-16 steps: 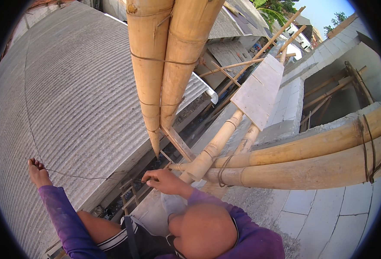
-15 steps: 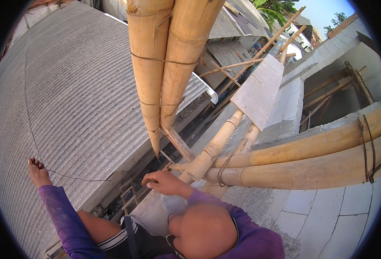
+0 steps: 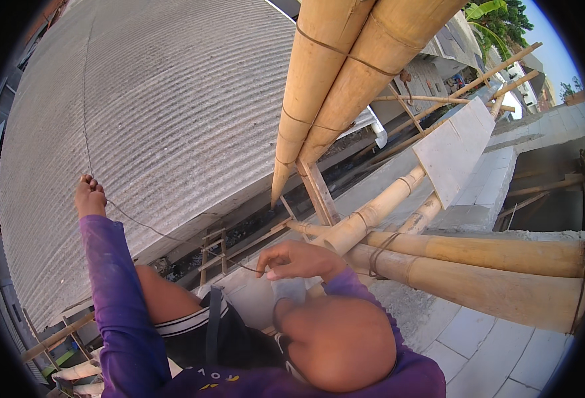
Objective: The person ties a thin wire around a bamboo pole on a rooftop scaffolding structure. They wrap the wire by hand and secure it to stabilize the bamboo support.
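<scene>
Left hand (image 3: 91, 197) closed on dark wire (image 3: 85, 99) over corrugated roof (image 3: 186, 126); wire passes roof's near edge to right hand (image 3: 298, 260), curled, pinching it. Exact grips hidden; wire's far end unclear.

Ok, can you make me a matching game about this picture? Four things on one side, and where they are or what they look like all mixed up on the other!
Things:
1. Left hand
2. Right hand
3. Wire
4. Flat board

Clues:
A. Pale, lying on bamboo poles
B. Close to a bent, bare knee
C. Seen against the grey corrugated roof
D. Thin and dark, stretching between the two hands

Right pairs: 1-C, 2-B, 3-D, 4-A
</scene>
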The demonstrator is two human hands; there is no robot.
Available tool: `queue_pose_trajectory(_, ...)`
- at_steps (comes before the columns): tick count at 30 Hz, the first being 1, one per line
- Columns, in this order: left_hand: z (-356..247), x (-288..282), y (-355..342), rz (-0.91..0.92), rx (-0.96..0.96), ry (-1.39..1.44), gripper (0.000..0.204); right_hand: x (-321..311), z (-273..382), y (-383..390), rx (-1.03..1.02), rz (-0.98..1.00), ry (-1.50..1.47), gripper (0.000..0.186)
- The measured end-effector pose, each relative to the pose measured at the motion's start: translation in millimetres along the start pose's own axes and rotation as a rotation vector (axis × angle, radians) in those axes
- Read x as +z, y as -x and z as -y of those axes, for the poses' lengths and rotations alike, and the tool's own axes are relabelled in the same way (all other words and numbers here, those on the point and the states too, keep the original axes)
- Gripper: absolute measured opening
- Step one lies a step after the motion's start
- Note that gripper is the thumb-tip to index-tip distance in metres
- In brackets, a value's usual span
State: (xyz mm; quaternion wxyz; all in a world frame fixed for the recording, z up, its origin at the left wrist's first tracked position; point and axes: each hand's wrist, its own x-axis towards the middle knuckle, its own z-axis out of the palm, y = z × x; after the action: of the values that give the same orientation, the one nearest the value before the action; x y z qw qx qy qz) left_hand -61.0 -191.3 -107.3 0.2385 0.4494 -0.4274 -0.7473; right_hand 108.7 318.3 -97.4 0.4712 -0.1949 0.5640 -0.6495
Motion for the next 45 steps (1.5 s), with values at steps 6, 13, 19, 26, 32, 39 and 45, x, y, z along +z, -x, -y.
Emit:
queue_pose_trajectory(6, 1, 3, -6, -0.013, -0.243, 0.146, 0.024, 2, 22, 16, 0.005, 0.037, -0.194, 0.026)
queue_pose_trajectory(13, 3, 24, 22, 0.088, -0.054, 0.32, 0.022, -8, 10, 19, -0.123, -0.589, -0.653, 0.019)
queue_pose_trajectory(19, 1, 47, 70, 0.255, 0.013, 0.448, 0.019, -9, -36, -7, 0.291, -0.62, -0.385, 0.017)
queue_pose_trajectory(26, 3, 47, 77, 0.107, 0.022, 0.348, 0.015, 6, -40, -16, 0.279, 0.04, 0.105, 0.02)
queue_pose_trajectory(32, 10, 48, 67, 0.039, 0.05, 0.336, 0.015, -7, -16, 3, 0.234, 0.116, -0.127, 0.026)
queue_pose_trajectory(39, 24, 53, 63, -0.051, 0.107, 0.421, 0.013, -18, -27, 15, -0.011, -0.511, -0.456, 0.021)
queue_pose_trajectory(45, 29, 70, 66, 0.013, 0.24, 0.348, 0.011, -26, -39, -10, 0.251, -0.671, -0.056, 0.025)
